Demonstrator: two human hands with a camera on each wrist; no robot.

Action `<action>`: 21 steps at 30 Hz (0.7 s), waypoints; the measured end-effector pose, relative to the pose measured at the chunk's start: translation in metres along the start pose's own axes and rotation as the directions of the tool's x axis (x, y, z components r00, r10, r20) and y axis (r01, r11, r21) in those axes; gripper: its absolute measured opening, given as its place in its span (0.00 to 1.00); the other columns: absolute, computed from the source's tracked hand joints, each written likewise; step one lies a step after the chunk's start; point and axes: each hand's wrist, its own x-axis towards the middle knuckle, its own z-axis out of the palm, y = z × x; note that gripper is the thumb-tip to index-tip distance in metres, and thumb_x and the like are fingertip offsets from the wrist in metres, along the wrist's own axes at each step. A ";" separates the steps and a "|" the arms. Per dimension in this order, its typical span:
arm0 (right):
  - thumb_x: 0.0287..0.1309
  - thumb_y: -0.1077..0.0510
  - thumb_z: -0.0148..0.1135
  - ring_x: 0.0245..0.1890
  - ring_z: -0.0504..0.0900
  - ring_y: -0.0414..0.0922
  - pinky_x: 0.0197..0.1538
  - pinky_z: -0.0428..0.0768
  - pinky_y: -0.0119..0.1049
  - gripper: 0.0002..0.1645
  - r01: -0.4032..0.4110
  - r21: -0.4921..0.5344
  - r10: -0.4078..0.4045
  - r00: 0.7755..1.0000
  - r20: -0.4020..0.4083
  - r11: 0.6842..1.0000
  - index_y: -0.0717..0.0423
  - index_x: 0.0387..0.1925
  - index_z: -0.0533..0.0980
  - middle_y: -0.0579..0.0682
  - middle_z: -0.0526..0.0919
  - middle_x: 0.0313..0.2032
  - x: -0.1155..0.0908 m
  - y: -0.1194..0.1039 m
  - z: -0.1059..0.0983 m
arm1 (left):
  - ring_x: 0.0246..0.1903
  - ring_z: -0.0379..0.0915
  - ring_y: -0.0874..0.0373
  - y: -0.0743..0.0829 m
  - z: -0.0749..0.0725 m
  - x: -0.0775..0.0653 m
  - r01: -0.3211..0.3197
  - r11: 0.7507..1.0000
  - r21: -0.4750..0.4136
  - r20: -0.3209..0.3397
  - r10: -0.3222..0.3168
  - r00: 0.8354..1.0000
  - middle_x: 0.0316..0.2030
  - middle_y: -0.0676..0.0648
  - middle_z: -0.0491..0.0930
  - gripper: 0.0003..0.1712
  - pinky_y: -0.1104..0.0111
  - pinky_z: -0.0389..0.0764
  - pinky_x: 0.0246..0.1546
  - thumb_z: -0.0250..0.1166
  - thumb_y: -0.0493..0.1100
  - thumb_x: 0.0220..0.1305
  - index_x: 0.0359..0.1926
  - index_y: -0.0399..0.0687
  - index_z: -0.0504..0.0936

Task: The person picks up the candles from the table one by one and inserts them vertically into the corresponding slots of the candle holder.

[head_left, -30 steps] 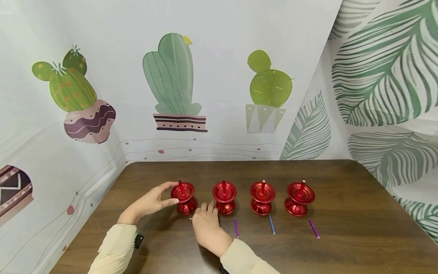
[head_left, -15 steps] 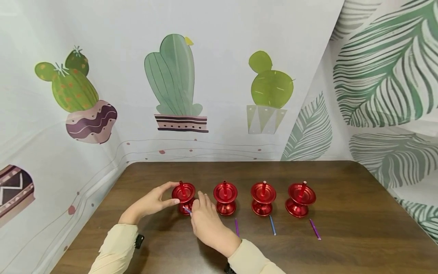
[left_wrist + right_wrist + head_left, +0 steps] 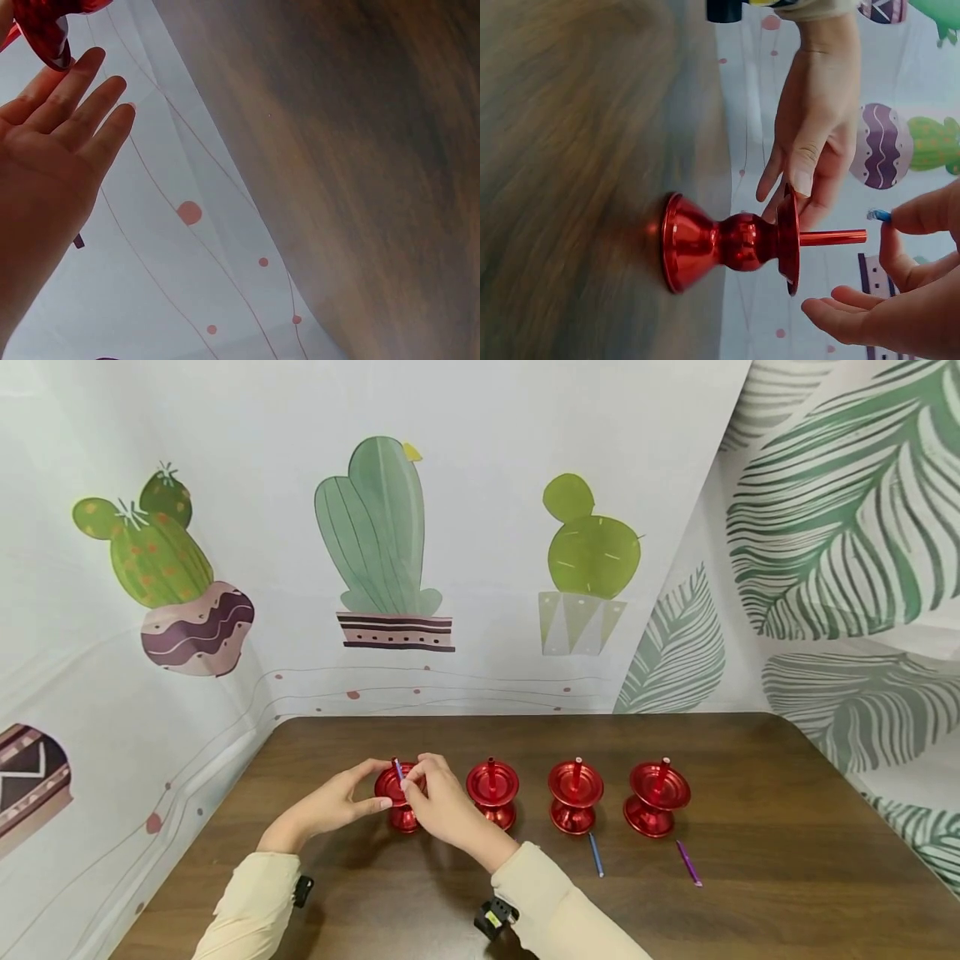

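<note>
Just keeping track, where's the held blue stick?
At right in the right wrist view, the right hand pinches the blue stick, near the red stem tip.

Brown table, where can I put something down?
There's bare wood to the right of the rightmost red holder and purple stick, and behind that holder, up to the wall cloth. The leftmost holder is crowded by the left hand and right hand.

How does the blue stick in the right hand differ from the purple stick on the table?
The held stick is blue; the table stick is purple. The right hand pinches the held stick above the leftmost red holder, while the table stick lies untouched near the rightmost red holder. Both look slender.
</note>
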 end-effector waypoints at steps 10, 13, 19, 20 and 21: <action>0.68 0.60 0.54 0.55 0.73 0.55 0.57 0.74 0.48 0.08 -0.097 0.296 0.134 0.985 -0.107 0.950 0.63 0.38 0.76 0.60 0.69 0.58 0.025 0.003 0.009 | 0.62 0.64 0.42 -0.002 -0.001 0.001 0.001 1.000 -0.018 0.010 -0.001 1.000 0.58 0.42 0.74 0.32 0.42 0.63 0.61 0.67 0.50 0.61 0.62 0.40 0.69; 0.68 0.61 0.54 0.55 0.73 0.54 0.55 0.76 0.45 0.08 -0.073 0.338 0.128 0.981 -0.143 0.938 0.64 0.39 0.75 0.59 0.69 0.58 0.029 0.005 0.013 | 0.62 0.65 0.41 -0.002 0.000 0.001 -0.002 1.000 -0.021 0.007 0.002 1.000 0.58 0.41 0.74 0.32 0.42 0.63 0.60 0.67 0.49 0.62 0.61 0.39 0.69; 0.69 0.61 0.53 0.55 0.72 0.52 0.53 0.76 0.41 0.08 0.017 0.340 0.064 0.972 -0.225 0.940 0.63 0.39 0.74 0.58 0.69 0.57 0.035 0.006 0.018 | 0.62 0.65 0.41 -0.001 0.000 0.001 0.002 1.000 -0.027 0.010 -0.002 1.000 0.58 0.41 0.74 0.31 0.42 0.63 0.60 0.67 0.48 0.62 0.62 0.40 0.69; 0.69 0.61 0.53 0.54 0.71 0.52 0.53 0.76 0.41 0.08 0.035 0.334 0.048 0.970 -0.236 0.942 0.63 0.40 0.74 0.58 0.69 0.57 0.036 0.007 0.019 | 0.62 0.65 0.41 -0.001 0.000 0.001 0.002 1.000 -0.027 0.011 -0.002 1.000 0.58 0.41 0.73 0.31 0.42 0.63 0.60 0.67 0.48 0.62 0.62 0.40 0.68; 0.69 0.61 0.53 0.54 0.71 0.52 0.52 0.76 0.40 0.08 0.049 0.328 0.035 0.969 -0.246 0.943 0.63 0.40 0.74 0.58 0.69 0.57 0.038 0.008 0.020 | 0.62 0.65 0.41 -0.001 0.000 0.001 0.003 1.000 -0.028 0.012 -0.002 1.000 0.58 0.41 0.73 0.31 0.42 0.63 0.60 0.67 0.48 0.62 0.62 0.40 0.68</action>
